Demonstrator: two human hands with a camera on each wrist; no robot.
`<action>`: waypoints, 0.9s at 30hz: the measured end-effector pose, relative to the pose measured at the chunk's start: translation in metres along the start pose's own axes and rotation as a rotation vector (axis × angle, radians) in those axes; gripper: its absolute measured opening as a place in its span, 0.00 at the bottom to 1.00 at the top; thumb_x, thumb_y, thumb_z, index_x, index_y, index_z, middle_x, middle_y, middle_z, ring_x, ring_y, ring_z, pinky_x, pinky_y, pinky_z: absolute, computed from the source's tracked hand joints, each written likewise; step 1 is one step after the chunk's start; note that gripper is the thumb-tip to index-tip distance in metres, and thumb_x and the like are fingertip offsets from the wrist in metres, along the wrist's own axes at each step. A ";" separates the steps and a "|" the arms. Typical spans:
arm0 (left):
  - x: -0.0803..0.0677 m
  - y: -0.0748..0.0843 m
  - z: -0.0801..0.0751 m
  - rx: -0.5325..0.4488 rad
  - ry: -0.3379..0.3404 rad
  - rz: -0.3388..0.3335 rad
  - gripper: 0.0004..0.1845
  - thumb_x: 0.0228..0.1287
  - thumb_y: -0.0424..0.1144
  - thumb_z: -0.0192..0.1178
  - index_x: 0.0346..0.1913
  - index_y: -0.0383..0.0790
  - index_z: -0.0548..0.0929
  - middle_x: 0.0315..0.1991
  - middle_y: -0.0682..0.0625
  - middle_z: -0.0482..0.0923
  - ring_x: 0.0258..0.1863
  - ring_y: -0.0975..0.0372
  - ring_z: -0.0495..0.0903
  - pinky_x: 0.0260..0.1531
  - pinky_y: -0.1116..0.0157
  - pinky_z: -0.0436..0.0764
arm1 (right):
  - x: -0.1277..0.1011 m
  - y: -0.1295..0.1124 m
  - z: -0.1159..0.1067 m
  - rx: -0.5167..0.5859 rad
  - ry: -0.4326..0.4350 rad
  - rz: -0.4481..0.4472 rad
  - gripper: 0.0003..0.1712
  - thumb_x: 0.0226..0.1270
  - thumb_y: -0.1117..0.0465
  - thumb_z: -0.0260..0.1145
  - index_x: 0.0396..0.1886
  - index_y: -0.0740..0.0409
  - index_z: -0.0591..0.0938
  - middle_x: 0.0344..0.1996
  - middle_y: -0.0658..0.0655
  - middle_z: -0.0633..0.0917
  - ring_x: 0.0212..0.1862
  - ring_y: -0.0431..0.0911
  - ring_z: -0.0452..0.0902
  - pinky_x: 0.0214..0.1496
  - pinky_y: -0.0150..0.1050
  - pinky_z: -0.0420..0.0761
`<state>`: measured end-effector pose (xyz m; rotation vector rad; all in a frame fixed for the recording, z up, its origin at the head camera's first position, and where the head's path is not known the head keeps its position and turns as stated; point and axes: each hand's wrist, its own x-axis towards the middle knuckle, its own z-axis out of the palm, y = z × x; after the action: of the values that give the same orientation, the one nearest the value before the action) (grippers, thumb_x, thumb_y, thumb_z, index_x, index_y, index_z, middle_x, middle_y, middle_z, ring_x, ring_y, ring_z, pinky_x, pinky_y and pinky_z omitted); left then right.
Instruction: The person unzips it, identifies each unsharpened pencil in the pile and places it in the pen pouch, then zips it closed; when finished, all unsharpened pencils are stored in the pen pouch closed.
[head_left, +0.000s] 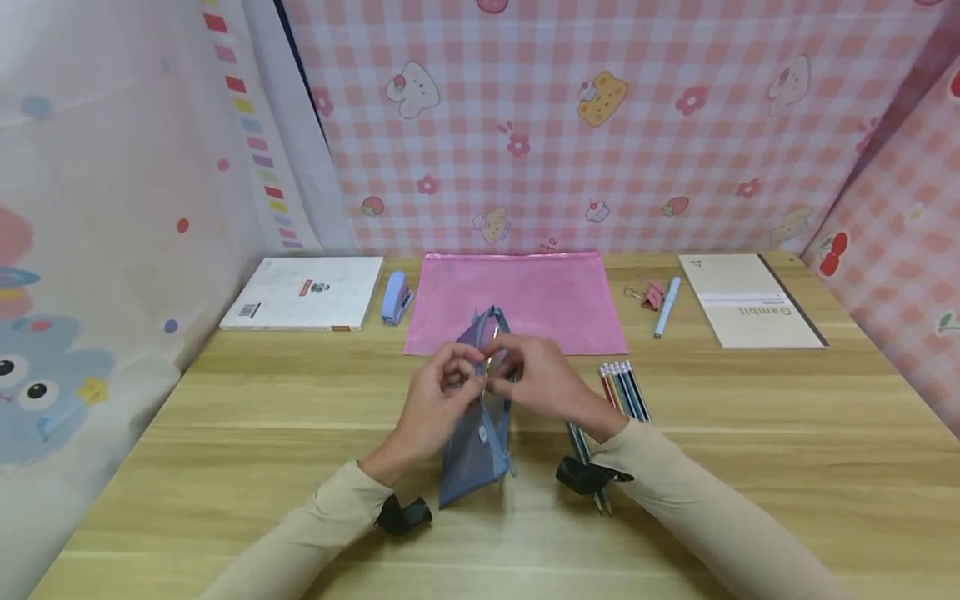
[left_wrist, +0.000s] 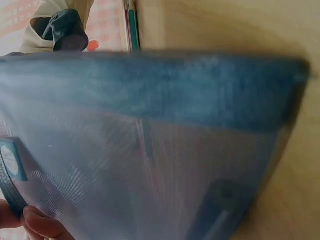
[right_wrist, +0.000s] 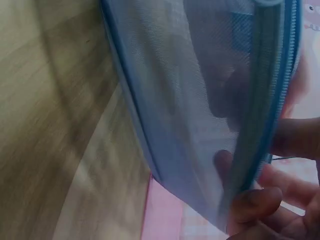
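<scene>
Beige sleeves (head_left: pixel 720 510), creased cuffs (head_left: pixel 366 493), black wrist pieces (head_left: pixel 403 517) (one per arm)

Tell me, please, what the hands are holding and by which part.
The left hand and right hand hold the blue mesh pouch by its zippered edges.

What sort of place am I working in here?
Probably a study or craft desk: a wood-grain tabletop with a purple-blue stapler and a row of pencils on it.
</scene>
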<state>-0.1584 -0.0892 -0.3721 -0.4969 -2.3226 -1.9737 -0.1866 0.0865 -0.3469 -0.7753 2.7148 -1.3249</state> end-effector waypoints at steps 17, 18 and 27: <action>-0.004 -0.001 -0.003 0.019 -0.009 -0.005 0.13 0.63 0.25 0.56 0.50 0.31 0.77 0.29 0.47 0.75 0.25 0.67 0.73 0.27 0.73 0.75 | -0.073 0.063 -0.084 -0.191 0.000 0.126 0.03 0.62 0.66 0.69 0.36 0.58 0.85 0.27 0.51 0.85 0.27 0.38 0.73 0.28 0.30 0.73; -0.004 -0.001 -0.003 0.017 -0.010 -0.010 0.13 0.63 0.25 0.56 0.50 0.32 0.77 0.29 0.47 0.75 0.25 0.67 0.74 0.27 0.73 0.75 | -0.078 0.067 -0.087 -0.204 -0.027 0.126 0.04 0.61 0.67 0.69 0.36 0.57 0.85 0.27 0.50 0.85 0.27 0.38 0.73 0.27 0.30 0.73; -0.004 0.001 -0.005 0.031 -0.012 -0.011 0.13 0.63 0.25 0.56 0.50 0.32 0.76 0.29 0.46 0.75 0.25 0.66 0.74 0.28 0.72 0.77 | -0.100 0.077 -0.087 -0.278 -0.143 0.111 0.10 0.56 0.72 0.69 0.27 0.52 0.83 0.24 0.45 0.82 0.28 0.34 0.72 0.29 0.29 0.75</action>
<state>-0.1553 -0.0949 -0.3713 -0.4958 -2.3638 -1.9421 -0.1519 0.2345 -0.3674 -0.6914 2.8115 -0.8465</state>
